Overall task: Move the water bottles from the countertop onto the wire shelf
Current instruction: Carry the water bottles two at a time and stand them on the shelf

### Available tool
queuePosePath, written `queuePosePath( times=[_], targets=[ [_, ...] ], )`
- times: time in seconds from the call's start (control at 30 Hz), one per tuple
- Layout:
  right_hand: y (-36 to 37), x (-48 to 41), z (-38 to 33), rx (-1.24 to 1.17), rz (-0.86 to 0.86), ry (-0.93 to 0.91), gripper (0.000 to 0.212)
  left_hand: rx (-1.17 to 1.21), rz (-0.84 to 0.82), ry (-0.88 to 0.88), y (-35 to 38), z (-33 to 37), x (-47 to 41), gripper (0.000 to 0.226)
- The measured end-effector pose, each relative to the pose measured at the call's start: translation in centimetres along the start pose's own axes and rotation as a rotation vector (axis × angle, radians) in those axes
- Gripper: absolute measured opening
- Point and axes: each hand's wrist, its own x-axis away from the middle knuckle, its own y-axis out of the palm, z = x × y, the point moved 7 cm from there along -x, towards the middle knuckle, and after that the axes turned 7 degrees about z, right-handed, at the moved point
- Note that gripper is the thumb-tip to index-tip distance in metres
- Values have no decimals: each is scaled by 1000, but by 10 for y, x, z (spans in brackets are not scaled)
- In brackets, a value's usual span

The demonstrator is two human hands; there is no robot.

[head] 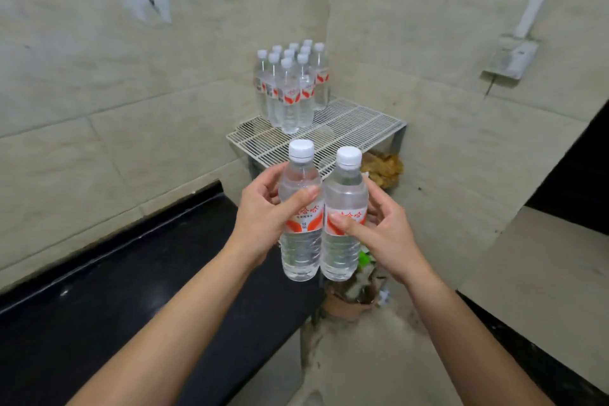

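Note:
I hold two clear water bottles with white caps and red-and-white labels, upright and side by side in the air. My left hand (263, 211) grips the left bottle (300, 241) and my right hand (382, 234) grips the right bottle (342, 241). Both bottles hang in front of the near edge of the white wire shelf (356, 128), which stands in the tiled corner. Several identical bottles (290, 89) stand clustered at the shelf's back left corner. The black countertop (131, 290) runs along the wall at the left, below my left arm.
Under the shelf lies a crumpled yellow-brown bag (382, 168), with litter and a brown box (349, 303) on the floor beneath. A white pipe and a junction box (514, 56) sit on the right wall. A dark opening (580, 181) is at the right.

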Motion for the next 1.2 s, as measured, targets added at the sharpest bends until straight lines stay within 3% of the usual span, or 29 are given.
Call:
queuePosePath(
  times=[0.37, 0.5, 0.63, 0.87, 1.2],
  targets=[
    [-33, -214, -10, 106, 60, -34, 82, 13, 13, 164, 71, -6, -202, 29],
    [-41, -261, 10, 99, 27, -9, 89, -70, 28, 176, 89, -24, -253, 52],
    [-44, -305, 28, 118, -23, -4, 90, -80, 50, 150, 100, -46, -290, 50],
    [-46, -408, 60, 160, -265, -99, 81, -110, 225, 134, 118, -83, -357, 38],
    [-54, -516, 126, 56, -632, -9, 75, -294, 466, 115, 152, -128, -409, 44]
  ],
)
